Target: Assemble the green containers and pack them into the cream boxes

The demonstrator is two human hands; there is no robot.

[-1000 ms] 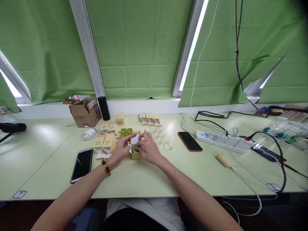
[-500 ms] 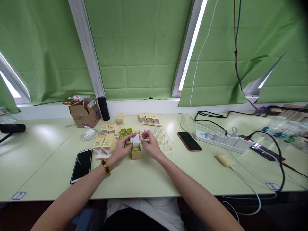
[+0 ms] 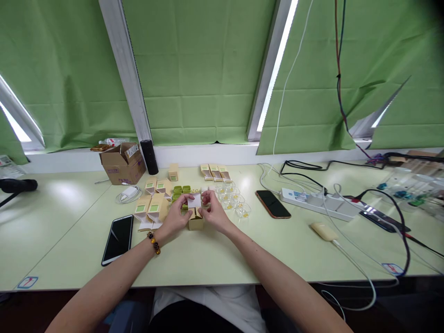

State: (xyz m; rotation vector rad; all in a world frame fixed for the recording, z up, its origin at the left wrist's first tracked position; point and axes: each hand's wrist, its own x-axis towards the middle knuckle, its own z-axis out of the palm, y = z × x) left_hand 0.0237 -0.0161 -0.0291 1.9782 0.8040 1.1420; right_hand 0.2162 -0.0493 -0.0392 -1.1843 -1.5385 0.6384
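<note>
A small tan cardboard box [image 3: 196, 225] stands on the table in front of me, its white-lined lid [image 3: 194, 200] raised at the back. My left hand [image 3: 178, 216] grips the box's left side, thumb at the top opening. On the opposite side my right hand [image 3: 215, 213] holds the box, its thumb at the folded-in flaps. Those flaps cover most of what is inside. Behind my hands are green square cups [image 3: 177, 189], partly hidden. Clear plastic cups with yellow bits [image 3: 243, 210] sit just right of my right hand.
Open cardboard boxes with green labels [image 3: 157, 208] lie left of my hands; more small boxes [image 3: 215, 173] stand behind. A phone [image 3: 118, 239] is at left, another phone [image 3: 273, 204] and a power strip [image 3: 319, 204] at right. A larger carton [image 3: 123, 164] stands at the back.
The box's side flaps have been folded inward over the green item that showed inside. My right hand has moved slightly left and down onto the box.
</note>
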